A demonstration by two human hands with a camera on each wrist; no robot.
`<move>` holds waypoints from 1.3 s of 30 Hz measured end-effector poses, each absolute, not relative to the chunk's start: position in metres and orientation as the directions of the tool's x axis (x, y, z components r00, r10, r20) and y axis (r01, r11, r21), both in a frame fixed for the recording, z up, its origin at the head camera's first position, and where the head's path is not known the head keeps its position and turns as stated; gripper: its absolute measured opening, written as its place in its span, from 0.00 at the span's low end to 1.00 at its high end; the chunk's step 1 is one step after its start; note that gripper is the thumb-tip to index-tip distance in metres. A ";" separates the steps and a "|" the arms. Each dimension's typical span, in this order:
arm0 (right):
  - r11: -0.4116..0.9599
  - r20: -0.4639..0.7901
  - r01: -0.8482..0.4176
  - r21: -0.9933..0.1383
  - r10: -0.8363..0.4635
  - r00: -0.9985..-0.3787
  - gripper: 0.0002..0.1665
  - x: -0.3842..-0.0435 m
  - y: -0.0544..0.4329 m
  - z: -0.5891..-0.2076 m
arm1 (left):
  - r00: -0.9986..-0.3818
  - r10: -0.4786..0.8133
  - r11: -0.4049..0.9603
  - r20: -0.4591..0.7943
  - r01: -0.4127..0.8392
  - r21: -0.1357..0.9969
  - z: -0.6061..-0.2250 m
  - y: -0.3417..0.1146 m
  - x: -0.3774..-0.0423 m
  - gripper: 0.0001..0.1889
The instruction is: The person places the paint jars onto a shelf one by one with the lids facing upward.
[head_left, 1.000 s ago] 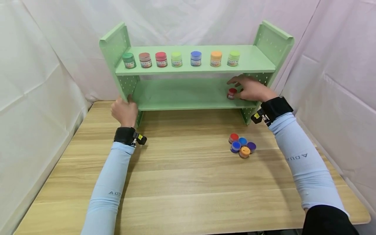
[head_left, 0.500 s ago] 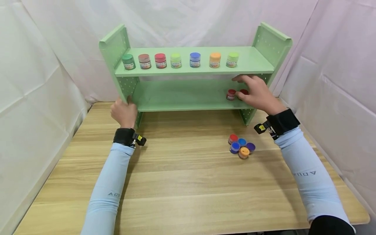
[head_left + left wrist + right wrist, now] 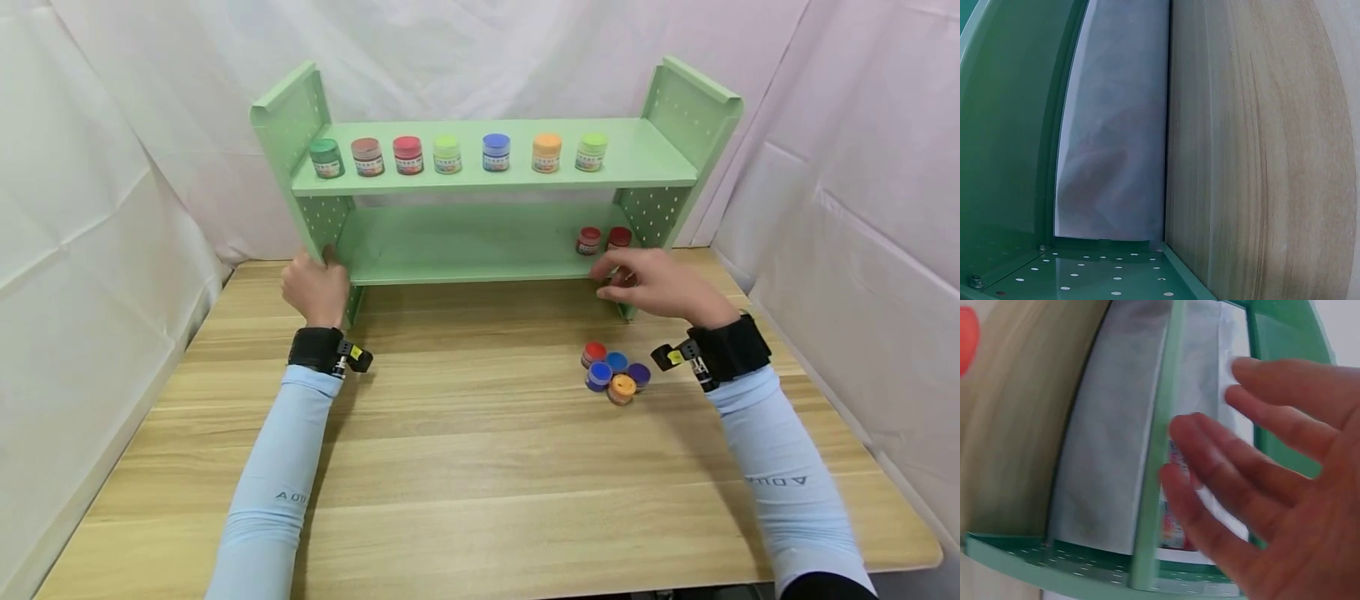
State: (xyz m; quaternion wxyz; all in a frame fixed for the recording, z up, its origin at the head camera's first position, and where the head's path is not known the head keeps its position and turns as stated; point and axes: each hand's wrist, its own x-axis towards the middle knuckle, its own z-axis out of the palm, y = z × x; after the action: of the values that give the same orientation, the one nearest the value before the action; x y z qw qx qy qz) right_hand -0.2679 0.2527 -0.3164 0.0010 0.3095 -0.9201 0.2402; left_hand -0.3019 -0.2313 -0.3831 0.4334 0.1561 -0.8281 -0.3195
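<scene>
A green two-tier shelf (image 3: 450,242) stands on the table. My left hand (image 3: 317,287) grips the lower front edge of its left side panel, thumb on the inner face and fingers hidden behind. My right hand (image 3: 656,283) holds nothing and hovers in front of the lower tier's right end, fingers loosely bent. In the right wrist view its fingers (image 3: 1260,450) are spread. Just behind that hand, two dark red paint jars, a left jar (image 3: 588,241) and a right jar (image 3: 618,237), stand side by side on the lower tier.
Along the upper tier runs a row of several paint jars, from a dark green jar (image 3: 327,158) to a light green jar (image 3: 591,152). On the table (image 3: 450,467), a cluster holds a red jar (image 3: 594,353), an orange jar (image 3: 622,388) and several blue or purple ones. White cloth (image 3: 112,150) surrounds everything.
My right hand has let go of the dark red jar on the lower tier and drawn back toward me and down. My left hand keeps its grip on the shelf.
</scene>
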 end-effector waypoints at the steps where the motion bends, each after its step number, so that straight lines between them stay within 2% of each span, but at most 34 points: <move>1: 0.697 0.112 -0.559 -0.448 -0.577 -0.809 0.12 -0.268 0.252 -0.320 | -0.575 -0.536 0.747 0.618 0.018 0.665 -0.383 -0.231 -0.302 0.13; 7: 0.690 -0.068 -0.546 -0.474 -0.647 -0.759 0.13 -0.273 0.251 -0.347 | -0.579 -0.534 0.749 0.616 0.015 0.663 -0.384 -0.232 -0.302 0.14; 12: 0.699 -0.195 -0.487 -0.523 -0.655 -0.730 0.18 -0.275 0.252 -0.359 | -0.575 -0.540 0.745 0.614 0.012 0.667 -0.385 -0.233 -0.301 0.13; 17: 0.720 -0.270 -0.437 -0.540 -0.639 -0.720 0.24 -0.274 0.253 -0.362 | -0.581 -0.535 0.748 0.614 0.013 0.664 -0.384 -0.232 -0.303 0.13; 23: 0.742 -0.355 -0.387 -0.548 -0.625 -0.696 0.16 -0.275 0.250 -0.368 | -0.584 -0.532 0.746 0.613 0.019 0.666 -0.383 -0.233 -0.303 0.12; 32: 0.739 -0.359 -0.394 -0.546 -0.632 -0.687 0.12 -0.276 0.250 -0.376 | -0.594 -0.532 0.743 0.603 0.014 0.669 -0.387 -0.232 -0.301 0.13; 39: 0.745 -0.343 -0.408 -0.529 -0.627 -0.699 0.09 -0.278 0.247 -0.378 | -0.576 -0.534 0.750 0.619 0.016 0.661 -0.384 -0.232 -0.300 0.14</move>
State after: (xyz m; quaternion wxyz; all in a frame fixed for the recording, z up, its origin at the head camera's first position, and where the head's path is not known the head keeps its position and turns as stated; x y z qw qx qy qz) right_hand -0.2782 0.2470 -0.3777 -0.2592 0.2883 -0.8973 0.2113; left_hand -0.3000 -0.2324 -0.3836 0.4333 0.1560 -0.8291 -0.3171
